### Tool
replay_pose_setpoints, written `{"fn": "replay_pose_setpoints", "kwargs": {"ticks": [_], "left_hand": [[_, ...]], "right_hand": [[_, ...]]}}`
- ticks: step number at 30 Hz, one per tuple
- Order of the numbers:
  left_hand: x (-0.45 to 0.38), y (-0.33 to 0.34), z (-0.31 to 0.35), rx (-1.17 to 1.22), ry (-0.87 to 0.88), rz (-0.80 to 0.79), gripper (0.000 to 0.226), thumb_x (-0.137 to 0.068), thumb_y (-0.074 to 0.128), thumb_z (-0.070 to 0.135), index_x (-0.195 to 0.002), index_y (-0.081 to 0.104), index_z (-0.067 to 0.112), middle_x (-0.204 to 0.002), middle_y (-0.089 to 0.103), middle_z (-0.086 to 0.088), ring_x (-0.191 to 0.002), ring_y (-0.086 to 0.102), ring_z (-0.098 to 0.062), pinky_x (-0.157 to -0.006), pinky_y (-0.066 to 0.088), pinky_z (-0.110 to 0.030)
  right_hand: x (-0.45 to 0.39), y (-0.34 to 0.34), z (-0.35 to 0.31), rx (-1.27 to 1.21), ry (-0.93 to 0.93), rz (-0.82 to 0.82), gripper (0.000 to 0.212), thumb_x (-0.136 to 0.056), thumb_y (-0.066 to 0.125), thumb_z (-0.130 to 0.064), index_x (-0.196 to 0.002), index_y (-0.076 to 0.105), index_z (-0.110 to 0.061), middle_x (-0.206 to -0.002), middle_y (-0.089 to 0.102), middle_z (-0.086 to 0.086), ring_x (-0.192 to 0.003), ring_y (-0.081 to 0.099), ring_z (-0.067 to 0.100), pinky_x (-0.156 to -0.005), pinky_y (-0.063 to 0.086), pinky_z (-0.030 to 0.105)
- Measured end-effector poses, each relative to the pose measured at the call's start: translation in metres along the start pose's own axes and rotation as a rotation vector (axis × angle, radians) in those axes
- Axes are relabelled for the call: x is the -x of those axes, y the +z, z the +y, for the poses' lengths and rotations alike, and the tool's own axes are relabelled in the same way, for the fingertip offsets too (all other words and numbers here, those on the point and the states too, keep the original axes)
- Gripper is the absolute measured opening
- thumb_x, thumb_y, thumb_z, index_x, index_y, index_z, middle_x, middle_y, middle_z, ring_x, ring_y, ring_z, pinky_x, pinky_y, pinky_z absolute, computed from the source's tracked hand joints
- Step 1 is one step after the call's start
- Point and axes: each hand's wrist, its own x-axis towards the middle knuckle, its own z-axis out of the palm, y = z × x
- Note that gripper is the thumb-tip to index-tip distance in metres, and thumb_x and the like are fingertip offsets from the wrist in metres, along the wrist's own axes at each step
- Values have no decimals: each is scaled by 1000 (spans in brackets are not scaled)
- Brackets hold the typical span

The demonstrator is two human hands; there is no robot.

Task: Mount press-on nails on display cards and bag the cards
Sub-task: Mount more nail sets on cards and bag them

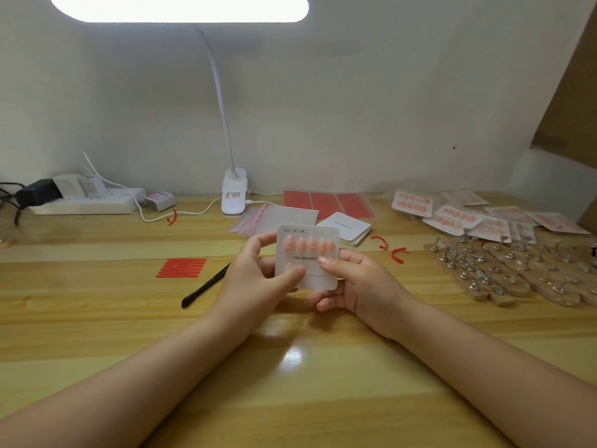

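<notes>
Small home craft workstation for nail packing. Wooden desk (97,318) against plain white wall (355,108), clip-on lamp (234,195), power strip (87,203). Stacked blank cards (347,229), finished nail cards (452,215), metal nail stands (504,266)

- Bright, warm light comes from a lamp head (179,8) at the top of the frame, blown out to pure white.
- The wall (355,108) behind is evenly lit and dims to grey toward the left and right edges.
- A glare patch shines on the glossy wooden table (292,354) near the viewer, between the forearms.
- Shadows beneath the hands are soft and short.
- Wide-angle distortion bends the table's far edge and stretches the forearms at the near corners.
- Far-right items look slightly soft.
</notes>
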Motion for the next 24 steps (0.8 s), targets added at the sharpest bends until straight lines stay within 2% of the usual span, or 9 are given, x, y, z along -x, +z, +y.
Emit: {"fn": "replay_pose_setpoints", "kwargs": {"ticks": [7,14,16,21,24], "left_hand": [[-3,0,1,-34,-23,28,52,-81,74,6,-120,48,27,-87,76,-2,-79,72,-18,-74,58,-35],[-2,-2,0,71,-66,-10,45,-85,71,16,-119,49,35,-91,76,-4,-85,73,-21,-83,56,-42],[-2,-1,0,40,-52,-10,48,-84,73,14,-119,48,34,-91,76,-4,-84,73,-21,-83,56,-43],[-1,0,2,-42,7,23,52,-81,74,6,-120,47,28,-84,76,-2,-75,73,-17,-64,57,-27],[-1,-1,2,-38,11,32,53,-80,74,6,-121,46,26,-85,76,-3,-77,73,-17,-63,57,-27]], "right_hand": [[1,2,0,47,-3,8,19,-97,49,-9,-111,59,-1,-84,70,17,-55,64,22,-49,54,26],[1,1,-1,7,5,33,18,-98,47,-10,-107,62,-5,-87,69,17,-56,62,23,-48,52,27],[1,1,-1,12,5,36,17,-98,48,-10,-105,63,-5,-85,70,17,-56,63,23,-48,52,27],[1,1,-1,29,-3,32,19,-97,48,-11,-107,62,-3,-86,69,19,-59,65,25,-50,54,28],[2,1,0,2,-18,73,20,-96,49,-11,-108,61,0,-85,69,20,-60,66,28,-50,55,30]]}}
